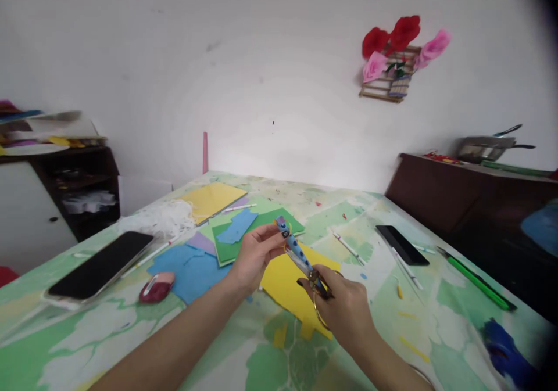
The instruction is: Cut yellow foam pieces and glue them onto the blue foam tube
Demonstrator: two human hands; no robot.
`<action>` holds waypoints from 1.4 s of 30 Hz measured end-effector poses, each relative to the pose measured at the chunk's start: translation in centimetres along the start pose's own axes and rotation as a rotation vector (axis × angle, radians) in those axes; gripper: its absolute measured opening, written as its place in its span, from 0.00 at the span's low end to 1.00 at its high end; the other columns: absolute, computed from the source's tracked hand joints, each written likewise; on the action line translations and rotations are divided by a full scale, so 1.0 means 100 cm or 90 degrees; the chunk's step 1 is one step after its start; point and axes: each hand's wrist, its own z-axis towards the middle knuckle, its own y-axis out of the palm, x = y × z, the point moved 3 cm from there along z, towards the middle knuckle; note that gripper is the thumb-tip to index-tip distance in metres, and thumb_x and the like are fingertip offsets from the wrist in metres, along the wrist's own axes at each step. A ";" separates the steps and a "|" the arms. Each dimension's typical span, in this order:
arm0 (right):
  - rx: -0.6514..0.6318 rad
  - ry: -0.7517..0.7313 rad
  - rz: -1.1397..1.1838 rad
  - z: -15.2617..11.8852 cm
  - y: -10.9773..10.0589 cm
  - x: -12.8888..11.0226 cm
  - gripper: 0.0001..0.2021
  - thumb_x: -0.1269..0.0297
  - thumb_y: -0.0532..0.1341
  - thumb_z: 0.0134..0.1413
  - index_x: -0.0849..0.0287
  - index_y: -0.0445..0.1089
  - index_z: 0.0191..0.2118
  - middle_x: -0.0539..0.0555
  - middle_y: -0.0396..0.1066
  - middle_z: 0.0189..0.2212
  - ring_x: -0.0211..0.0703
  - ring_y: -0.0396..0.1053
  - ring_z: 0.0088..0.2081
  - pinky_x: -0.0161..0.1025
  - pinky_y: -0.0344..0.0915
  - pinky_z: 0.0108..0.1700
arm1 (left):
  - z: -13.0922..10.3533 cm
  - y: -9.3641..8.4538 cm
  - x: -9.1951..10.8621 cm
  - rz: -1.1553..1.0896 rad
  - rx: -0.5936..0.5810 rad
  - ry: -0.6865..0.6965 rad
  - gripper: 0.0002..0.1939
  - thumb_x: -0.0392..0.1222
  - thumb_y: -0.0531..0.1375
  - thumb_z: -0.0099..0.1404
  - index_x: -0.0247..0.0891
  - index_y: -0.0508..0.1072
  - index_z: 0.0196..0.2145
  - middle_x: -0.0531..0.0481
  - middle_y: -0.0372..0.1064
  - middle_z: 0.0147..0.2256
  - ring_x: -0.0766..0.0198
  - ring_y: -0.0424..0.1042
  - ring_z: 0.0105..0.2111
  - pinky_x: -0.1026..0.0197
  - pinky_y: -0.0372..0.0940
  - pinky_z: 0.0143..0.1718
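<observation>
My left hand (pixel 257 253) pinches the upper end of a narrow blue paper piece with dark spots (pixel 293 243), which has a purple tip. My right hand (pixel 344 298) is closed around a pair of scissors (pixel 314 276) with thin gold-coloured handle loops. The grey blades point up and left and lie along the spotted piece, close to my left fingers. Whether the blades touch the paper I cannot tell. Below both hands is a yellow sheet (pixel 279 280) with a notched edge. Behind my left hand lie a green sheet (pixel 283 219) and a torn light-blue piece (pixel 238 226).
On the left are a phone (pixel 100 266), a pink and red eraser-like object (pixel 157 287), blue paper (pixel 192 269) and white shredded strands (pixel 161 219). On the right are white pens (pixel 349 247), a black slab (pixel 401 244), a green cutter (pixel 479 280) and a dark-blue object (pixel 508 350).
</observation>
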 end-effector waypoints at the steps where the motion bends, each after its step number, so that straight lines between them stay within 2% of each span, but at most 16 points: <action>1: -0.004 0.007 0.022 0.007 0.004 0.004 0.13 0.56 0.57 0.57 0.61 0.71 0.32 0.51 0.74 0.20 0.36 0.68 0.18 0.31 0.57 0.22 | 0.011 -0.001 0.002 0.011 0.004 0.013 0.11 0.40 0.68 0.51 0.34 0.75 0.32 0.50 0.72 0.29 0.63 0.73 0.30 0.62 0.68 0.35; 4: -0.040 0.074 0.089 0.030 0.018 0.021 0.16 0.52 0.56 0.56 0.60 0.70 0.31 0.49 0.72 0.18 0.33 0.63 0.14 0.30 0.55 0.20 | 0.045 -0.007 0.008 0.053 0.019 0.058 0.10 0.40 0.67 0.51 0.36 0.75 0.32 0.52 0.72 0.30 0.63 0.73 0.30 0.61 0.68 0.36; 8: -0.103 0.217 0.075 0.047 0.043 0.060 0.14 0.52 0.57 0.55 0.59 0.70 0.33 0.48 0.69 0.16 0.37 0.64 0.16 0.31 0.56 0.21 | 0.083 -0.019 0.015 0.154 0.031 0.085 0.11 0.40 0.66 0.50 0.35 0.77 0.33 0.50 0.74 0.28 0.63 0.72 0.26 0.62 0.67 0.31; 10: -0.173 0.270 0.023 0.045 0.060 0.081 0.11 0.57 0.56 0.55 0.58 0.70 0.35 0.47 0.67 0.14 0.40 0.65 0.17 0.32 0.54 0.21 | 0.095 -0.025 0.016 0.209 0.031 0.087 0.11 0.38 0.67 0.48 0.35 0.78 0.32 0.49 0.74 0.26 0.63 0.72 0.23 0.62 0.66 0.28; 13: -0.215 0.291 -0.002 0.034 0.081 0.105 0.08 0.66 0.56 0.50 0.58 0.71 0.36 0.48 0.70 0.16 0.42 0.68 0.21 0.33 0.54 0.23 | 0.105 -0.035 0.011 0.258 0.031 0.086 0.13 0.39 0.67 0.47 0.36 0.78 0.33 0.50 0.74 0.22 0.62 0.71 0.23 0.62 0.67 0.28; 17: -0.272 0.292 -0.034 0.019 0.098 0.119 0.10 0.70 0.55 0.48 0.59 0.72 0.36 0.52 0.72 0.21 0.45 0.69 0.25 0.34 0.54 0.25 | 0.110 -0.045 0.001 0.286 0.031 0.066 0.13 0.41 0.68 0.46 0.37 0.79 0.33 0.50 0.74 0.22 0.61 0.72 0.24 0.61 0.67 0.29; 22: -0.318 0.236 -0.046 0.017 0.102 0.119 0.08 0.69 0.54 0.50 0.60 0.71 0.29 0.54 0.71 0.23 0.44 0.68 0.27 0.35 0.55 0.28 | 0.109 -0.048 -0.005 0.283 0.016 0.038 0.12 0.42 0.64 0.52 0.36 0.78 0.35 0.47 0.75 0.26 0.64 0.72 0.24 0.63 0.66 0.28; 25: -0.304 0.195 -0.044 0.016 0.100 0.119 0.10 0.70 0.53 0.50 0.60 0.71 0.26 0.55 0.70 0.24 0.45 0.68 0.28 0.36 0.57 0.29 | 0.108 -0.049 -0.007 0.289 0.010 0.033 0.15 0.43 0.62 0.55 0.35 0.76 0.40 0.45 0.75 0.29 0.65 0.71 0.22 0.65 0.64 0.23; 28: -0.263 0.156 -0.025 0.016 0.097 0.119 0.09 0.70 0.54 0.50 0.59 0.71 0.25 0.55 0.71 0.23 0.46 0.68 0.29 0.37 0.59 0.31 | 0.106 -0.049 -0.010 0.304 0.009 0.040 0.18 0.43 0.62 0.56 0.35 0.74 0.44 0.44 0.76 0.32 0.64 0.72 0.23 0.65 0.64 0.23; 32: -0.163 0.121 0.027 0.030 0.084 0.105 0.11 0.68 0.52 0.56 0.60 0.72 0.36 0.58 0.73 0.33 0.46 0.69 0.37 0.41 0.65 0.40 | 0.098 -0.040 -0.015 0.349 -0.027 0.047 0.14 0.44 0.64 0.53 0.34 0.76 0.37 0.44 0.76 0.31 0.61 0.73 0.25 0.64 0.65 0.24; 35: 0.003 0.072 0.114 0.049 0.059 0.084 0.09 0.67 0.55 0.57 0.60 0.71 0.42 0.58 0.70 0.35 0.47 0.67 0.39 0.43 0.66 0.40 | 0.088 -0.027 -0.018 0.392 -0.064 0.040 0.11 0.43 0.64 0.52 0.35 0.77 0.33 0.45 0.76 0.30 0.59 0.73 0.26 0.62 0.66 0.26; 36: 0.024 0.050 0.122 0.054 0.053 0.077 0.10 0.68 0.57 0.56 0.59 0.70 0.44 0.59 0.69 0.37 0.47 0.66 0.41 0.44 0.65 0.41 | 0.084 -0.022 -0.018 0.407 -0.074 0.036 0.11 0.43 0.65 0.52 0.36 0.78 0.32 0.45 0.76 0.30 0.59 0.73 0.26 0.62 0.66 0.27; 39: 0.012 -0.014 0.119 0.063 0.041 0.059 0.12 0.68 0.60 0.54 0.56 0.71 0.45 0.60 0.65 0.43 0.50 0.62 0.46 0.48 0.64 0.44 | 0.073 -0.009 -0.019 0.473 -0.104 0.037 0.09 0.43 0.64 0.53 0.38 0.78 0.32 0.46 0.76 0.30 0.59 0.72 0.27 0.62 0.66 0.27; 42: -0.024 -0.033 0.102 0.061 0.041 0.052 0.11 0.70 0.59 0.55 0.55 0.71 0.44 0.60 0.63 0.46 0.52 0.59 0.48 0.51 0.63 0.45 | 0.065 0.000 -0.020 0.529 -0.137 0.075 0.08 0.43 0.62 0.55 0.40 0.78 0.33 0.49 0.76 0.30 0.59 0.73 0.29 0.62 0.66 0.29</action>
